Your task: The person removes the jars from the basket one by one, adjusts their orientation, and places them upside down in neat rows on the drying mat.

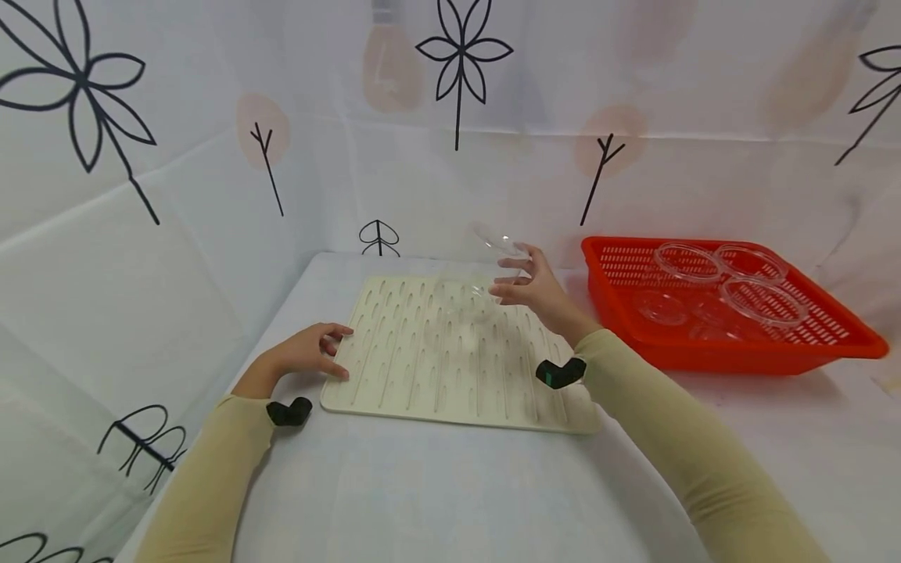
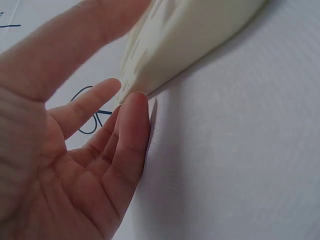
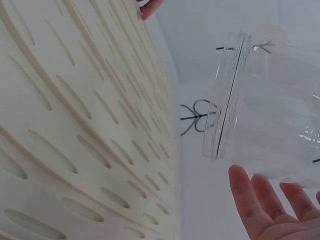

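Observation:
A cream drying mat with raised ridges and oval slots lies on the white table. My right hand holds a clear plastic container above the mat's far right part. In the right wrist view its ringed rim faces the mat and the fingertips lie along its side. Being transparent, its outline is faint in the head view. At the mat's left edge is my left hand, thumb and fingers apart and touching that edge. In the left wrist view, fingertips meet the mat's corner.
A red perforated basket stands to the right of the mat. Several clear round-rimmed containers are inside it. A white patterned sheet hangs behind and to the left of the table.

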Available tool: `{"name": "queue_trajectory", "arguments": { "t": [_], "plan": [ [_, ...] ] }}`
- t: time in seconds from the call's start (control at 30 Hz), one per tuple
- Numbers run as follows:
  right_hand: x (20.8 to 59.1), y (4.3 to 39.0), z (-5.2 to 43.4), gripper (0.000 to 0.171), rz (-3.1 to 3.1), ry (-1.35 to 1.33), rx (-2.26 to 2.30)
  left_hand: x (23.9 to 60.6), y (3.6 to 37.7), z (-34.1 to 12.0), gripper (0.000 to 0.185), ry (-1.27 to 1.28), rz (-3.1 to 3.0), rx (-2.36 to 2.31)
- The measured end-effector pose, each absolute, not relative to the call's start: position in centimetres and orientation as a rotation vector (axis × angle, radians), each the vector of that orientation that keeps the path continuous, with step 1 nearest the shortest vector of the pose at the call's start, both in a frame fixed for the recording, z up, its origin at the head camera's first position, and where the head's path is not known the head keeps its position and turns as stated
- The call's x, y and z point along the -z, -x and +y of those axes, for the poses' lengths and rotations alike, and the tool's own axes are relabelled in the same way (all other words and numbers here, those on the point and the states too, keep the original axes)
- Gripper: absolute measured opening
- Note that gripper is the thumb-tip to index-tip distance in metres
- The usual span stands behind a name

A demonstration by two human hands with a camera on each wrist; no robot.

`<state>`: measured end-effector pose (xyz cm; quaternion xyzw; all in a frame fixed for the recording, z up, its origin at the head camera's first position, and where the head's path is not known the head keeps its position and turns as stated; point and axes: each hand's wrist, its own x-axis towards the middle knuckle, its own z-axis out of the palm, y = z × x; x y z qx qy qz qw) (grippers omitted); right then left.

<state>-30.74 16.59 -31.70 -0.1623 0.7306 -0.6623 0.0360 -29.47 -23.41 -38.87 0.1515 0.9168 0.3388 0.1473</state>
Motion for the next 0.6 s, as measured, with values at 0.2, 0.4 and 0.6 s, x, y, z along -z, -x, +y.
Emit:
{"name": "queue_trajectory", "arguments": {
  "t": [0.2, 0.4, 0.6],
  "plan": [
    [32.7, 31.4, 15.6, 0.087, 2.252, 0.500, 2.015, 39.1, 29.7, -23.4, 0.081, -0.451, 2.651, -0.931],
    [33.7, 32.3, 14.3, 0.096, 2.270, 0.520, 1.964, 39.0, 29.6, -23.2, 0.082, -0.465, 2.653, -0.908],
    [34.1, 33.2, 12.6, 0.100, 2.283, 0.500, 1.927, 39.0, 29.7, -23.2, 0.082, -0.471, 2.660, -0.895]
  ]
}}
